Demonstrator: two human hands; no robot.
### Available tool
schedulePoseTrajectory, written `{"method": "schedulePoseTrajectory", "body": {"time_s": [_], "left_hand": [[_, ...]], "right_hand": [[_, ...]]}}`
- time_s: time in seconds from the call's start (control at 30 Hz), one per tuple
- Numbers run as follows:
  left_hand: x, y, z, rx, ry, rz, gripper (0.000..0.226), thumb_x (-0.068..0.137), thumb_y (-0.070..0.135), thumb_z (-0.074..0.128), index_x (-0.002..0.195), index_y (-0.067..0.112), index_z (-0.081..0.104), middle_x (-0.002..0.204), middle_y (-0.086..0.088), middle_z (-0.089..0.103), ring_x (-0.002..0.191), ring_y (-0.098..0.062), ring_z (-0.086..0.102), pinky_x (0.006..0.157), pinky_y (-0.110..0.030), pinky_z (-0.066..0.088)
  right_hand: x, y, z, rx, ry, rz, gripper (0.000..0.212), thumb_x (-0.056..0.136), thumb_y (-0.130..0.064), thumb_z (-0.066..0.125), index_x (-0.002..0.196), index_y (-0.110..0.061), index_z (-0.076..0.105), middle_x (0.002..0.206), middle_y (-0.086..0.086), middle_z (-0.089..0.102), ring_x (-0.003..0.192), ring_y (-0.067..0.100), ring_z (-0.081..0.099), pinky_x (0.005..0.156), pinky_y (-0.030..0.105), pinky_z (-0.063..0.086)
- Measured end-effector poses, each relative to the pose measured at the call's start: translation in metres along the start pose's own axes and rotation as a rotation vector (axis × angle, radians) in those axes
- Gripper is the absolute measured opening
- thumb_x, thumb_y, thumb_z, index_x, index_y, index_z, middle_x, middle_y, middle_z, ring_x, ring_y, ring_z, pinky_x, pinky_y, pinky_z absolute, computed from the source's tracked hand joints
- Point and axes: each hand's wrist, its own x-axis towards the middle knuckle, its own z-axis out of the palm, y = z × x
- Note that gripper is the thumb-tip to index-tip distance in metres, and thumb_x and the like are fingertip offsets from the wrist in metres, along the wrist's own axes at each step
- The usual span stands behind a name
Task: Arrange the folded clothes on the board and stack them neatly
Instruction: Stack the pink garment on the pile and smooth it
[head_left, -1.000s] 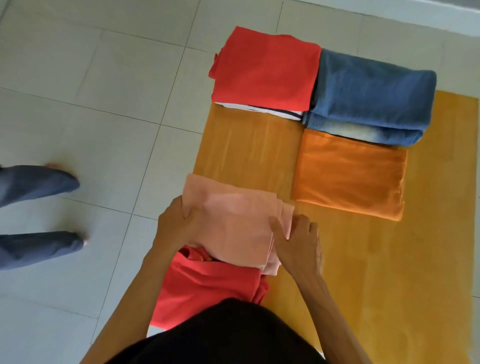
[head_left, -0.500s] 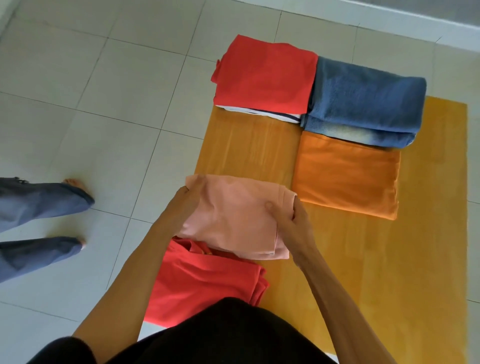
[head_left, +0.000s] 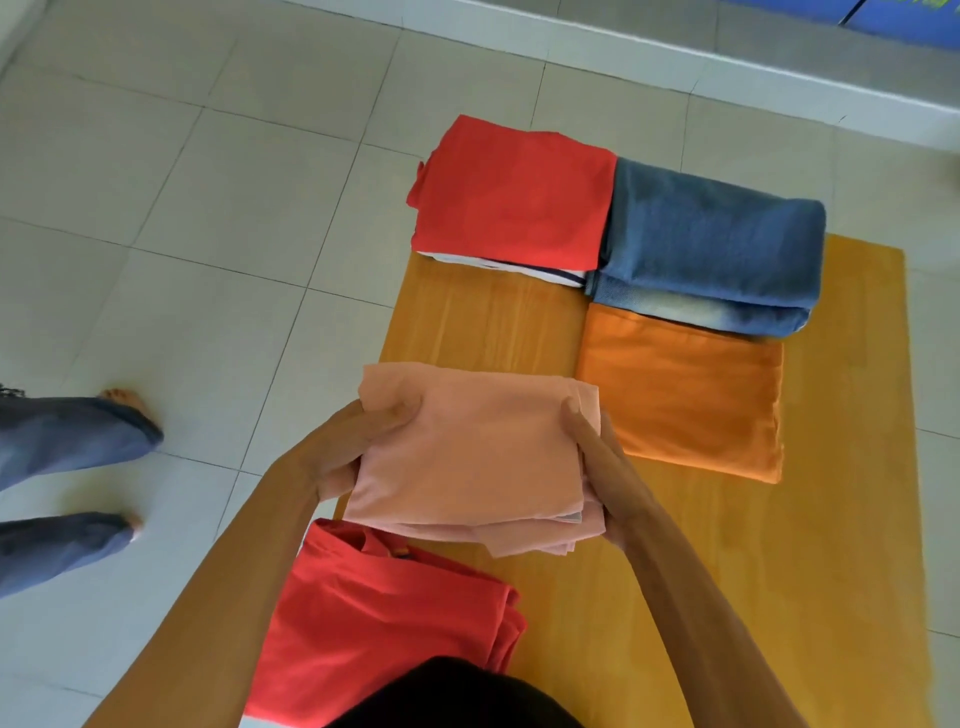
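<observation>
Slippage is the likely fault; the left hand (head_left: 358, 447) and right hand (head_left: 597, 467) clamp only the side edges of the pink folded garment (head_left: 467, 457), so its loose lower layers could sag and unfold. It hangs above the board (head_left: 727, 571) at centre, long axis three to nine o'clock, loose edges toward six; red pile (head_left: 384, 623) nearest, orange cloth (head_left: 685, 395) at two, then jeans (head_left: 711, 244) and red stack (head_left: 514, 197) at twelve.

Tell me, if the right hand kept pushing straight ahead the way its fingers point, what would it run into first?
Probably the folded orange garment. The right hand, gripping the pink folded garment, points up the board toward the orange garment's near left corner. Height is unclear, so it might pass just above.
</observation>
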Motion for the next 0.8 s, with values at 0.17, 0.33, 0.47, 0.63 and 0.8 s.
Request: {"method": "schedulePoseTrajectory", "body": {"time_s": [0.17, 0.33, 0.47, 0.63, 0.8], "left_hand": [[0.008, 0.042, 0.006, 0.048, -0.014, 0.096, 0.040, 0.085, 0.023, 0.069, 0.124, 0.017, 0.061, 0.114, -0.011, 0.072, 0.104, -0.030, 0.069, 0.086, -0.045, 0.057], [0.028, 0.119, 0.021, 0.129, 0.113, 0.226, 0.037, 0.081, 0.027, 0.074, 0.113, 0.008, 0.068, 0.101, -0.008, 0.076, 0.095, -0.027, 0.073, 0.076, -0.037, 0.058], [0.054, 0.182, 0.033, 0.197, 0.210, 0.319, 0.043, 0.073, 0.026, 0.084, 0.107, 0.006, 0.068, 0.102, -0.006, 0.075, 0.094, -0.025, 0.072, 0.081, -0.038, 0.058], [0.097, 0.241, 0.041, 0.179, 0.345, 0.403, 0.037, 0.080, 0.037, 0.078, 0.104, 0.012, 0.064, 0.105, -0.004, 0.070, 0.097, -0.026, 0.067, 0.088, -0.041, 0.055], [0.145, 0.268, 0.034, 0.230, 0.484, 0.466, 0.023, 0.078, 0.037, 0.064, 0.094, 0.020, 0.060, 0.088, -0.005, 0.058, 0.080, -0.021, 0.055, 0.071, -0.036, 0.044]], "right_hand": [[0.006, -0.033, -0.001, 0.059, 0.045, -0.164, 0.035, 0.090, -0.035, 0.070, 0.121, -0.028, 0.054, 0.115, 0.010, 0.070, 0.091, 0.026, 0.072, 0.072, 0.047, 0.061], [0.025, -0.092, -0.001, 0.121, 0.126, -0.332, 0.040, 0.088, -0.025, 0.073, 0.122, -0.023, 0.053, 0.106, 0.007, 0.073, 0.083, 0.023, 0.073, 0.068, 0.045, 0.062], [0.053, -0.152, 0.002, -0.040, 0.325, -0.501, 0.046, 0.086, -0.035, 0.076, 0.124, -0.028, 0.052, 0.105, 0.004, 0.069, 0.087, 0.024, 0.072, 0.060, 0.034, 0.061], [0.099, -0.213, 0.007, -0.138, 0.396, -0.614, 0.043, 0.089, -0.034, 0.072, 0.127, -0.029, 0.051, 0.104, -0.010, 0.060, 0.089, 0.012, 0.064, 0.061, 0.025, 0.053], [0.150, -0.239, 0.001, -0.130, 0.448, -0.540, 0.039, 0.091, -0.030, 0.068, 0.127, -0.028, 0.055, 0.109, 0.000, 0.063, 0.093, 0.022, 0.065, 0.075, 0.043, 0.060]]}}
